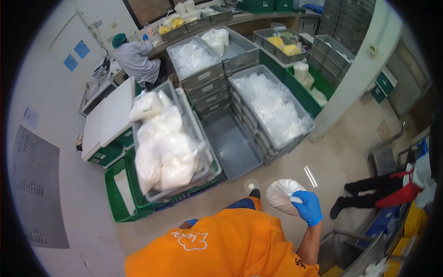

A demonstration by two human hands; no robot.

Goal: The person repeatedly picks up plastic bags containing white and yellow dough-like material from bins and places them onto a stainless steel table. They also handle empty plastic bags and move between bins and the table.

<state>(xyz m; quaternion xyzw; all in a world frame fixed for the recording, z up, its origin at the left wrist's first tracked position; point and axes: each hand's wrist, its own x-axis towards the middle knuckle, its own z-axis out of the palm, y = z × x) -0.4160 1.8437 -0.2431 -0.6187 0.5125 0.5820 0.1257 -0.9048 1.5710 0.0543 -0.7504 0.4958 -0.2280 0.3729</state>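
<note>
My right hand [308, 207], in a blue glove, is closed round the gathered neck of a clear plastic bag of white powder [282, 196]. The bag hangs over the floor to the right of my orange shirt. Only a bit of blue glove on my left hand [192, 222] shows past the shirt's left edge, and its fingers are hidden. Ahead of it stands a grey crate [210, 168] heaped with filled white powder bags [166, 138].
Grey stacked crates [288, 150] hold clear plastic bags [272, 106]. An empty grey crate [230, 143] lies between stacks. Green bins [110, 194] stand left, a white pillar [353, 69] right. One person [138, 60] sits far left; another's legs [369, 189] show at right.
</note>
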